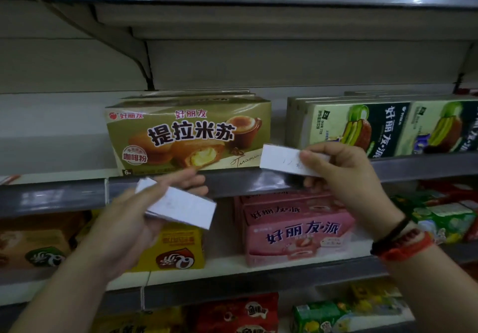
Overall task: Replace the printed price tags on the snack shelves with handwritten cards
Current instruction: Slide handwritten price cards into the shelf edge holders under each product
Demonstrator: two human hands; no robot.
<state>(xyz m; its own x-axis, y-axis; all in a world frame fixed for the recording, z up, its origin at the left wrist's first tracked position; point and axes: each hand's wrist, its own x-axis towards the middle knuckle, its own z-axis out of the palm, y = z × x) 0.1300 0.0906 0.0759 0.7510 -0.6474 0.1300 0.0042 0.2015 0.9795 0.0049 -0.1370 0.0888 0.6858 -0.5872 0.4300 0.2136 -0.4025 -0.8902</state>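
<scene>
Two hands work before the snack shelves. Right hand (344, 174) pinches one white card (287, 160) with faint handwriting, thumb on its face, held against the shelf rail (238, 181) just below the tiramisu box (188, 133). Left hand (134, 216) grips a stack of cards (178, 204) lower, in front of the rail.
</scene>
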